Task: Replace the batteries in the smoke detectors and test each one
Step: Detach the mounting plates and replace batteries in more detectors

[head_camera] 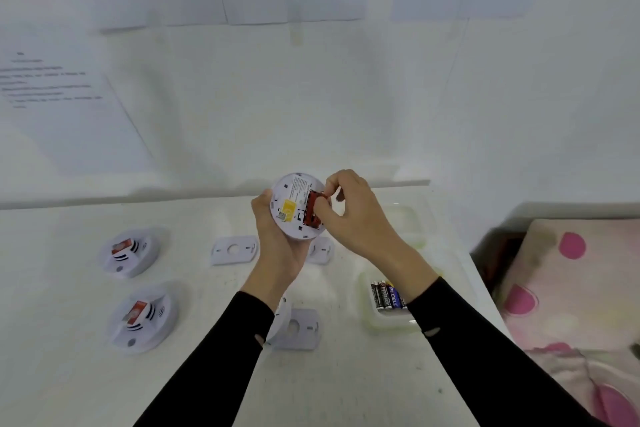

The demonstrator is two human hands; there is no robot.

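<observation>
We cradle the smoke detector (294, 210) in our left hand (277, 253) above the table (104, 374), back side toward us. Its red battery bay (310, 215) runs lengthwise along the right edge, directly under our right hand (353, 215), whose curled fingertips (321, 207) pinch its upper end.

Bedroom, polka-dot bedding (571, 288) beside white table (346, 385)

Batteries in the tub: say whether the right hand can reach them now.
Probably yes: the batteries lie uncovered in the tub beside that forearm, but the right hand must first leave the detector.
</observation>
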